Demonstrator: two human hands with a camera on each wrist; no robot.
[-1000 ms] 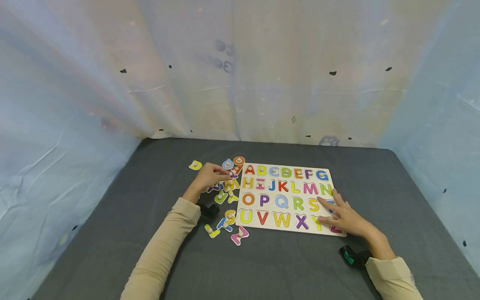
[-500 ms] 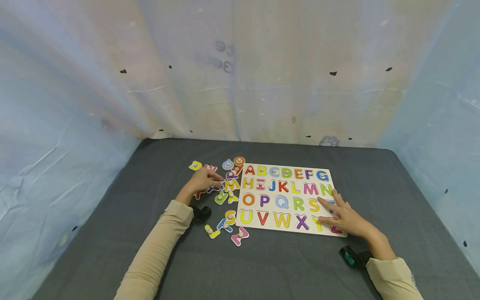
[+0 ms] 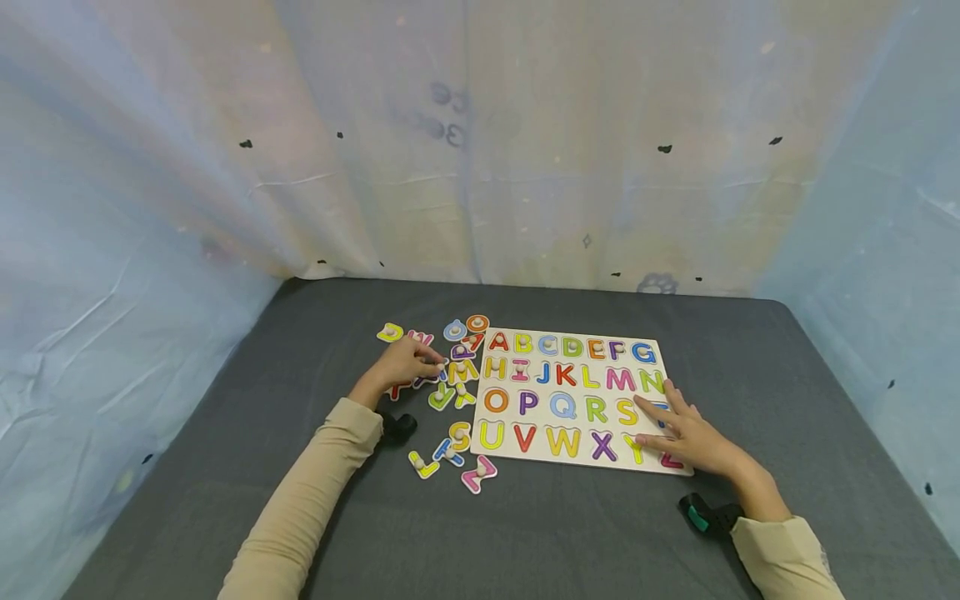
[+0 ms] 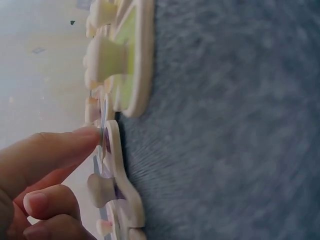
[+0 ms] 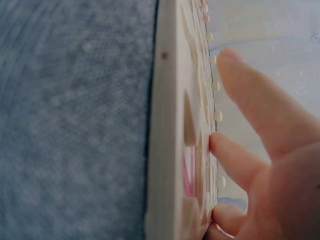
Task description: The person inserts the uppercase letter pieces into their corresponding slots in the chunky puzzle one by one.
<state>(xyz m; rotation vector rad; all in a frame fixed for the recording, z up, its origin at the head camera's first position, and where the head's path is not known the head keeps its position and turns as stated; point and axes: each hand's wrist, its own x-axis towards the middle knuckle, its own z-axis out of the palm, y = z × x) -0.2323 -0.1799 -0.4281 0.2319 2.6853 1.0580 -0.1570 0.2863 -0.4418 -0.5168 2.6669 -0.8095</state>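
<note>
My left hand is among loose knobbed letter pieces left of the board, its thumb and index finger pinching what looks like a small blue letter piece, mostly hidden by the fingers. In the left wrist view the index fingertip meets a thin bluish edge beside a purple-faced piece with a wooden knob. My right hand rests with spread fingers on the right edge of the white alphabet board. Knobbed pieces sit in its A to F, H and I places; other letters show as printed recesses.
Around the left hand lie a yellow M, a green Y, an orange O and several others. Nearer me are a pink Z, a blue T and a yellow L. Dark grey cloth covers the table.
My left hand has drawn back left and slightly down from beside the purple P, uncovering it and a pink piece behind. The right hand stays on the board.
</note>
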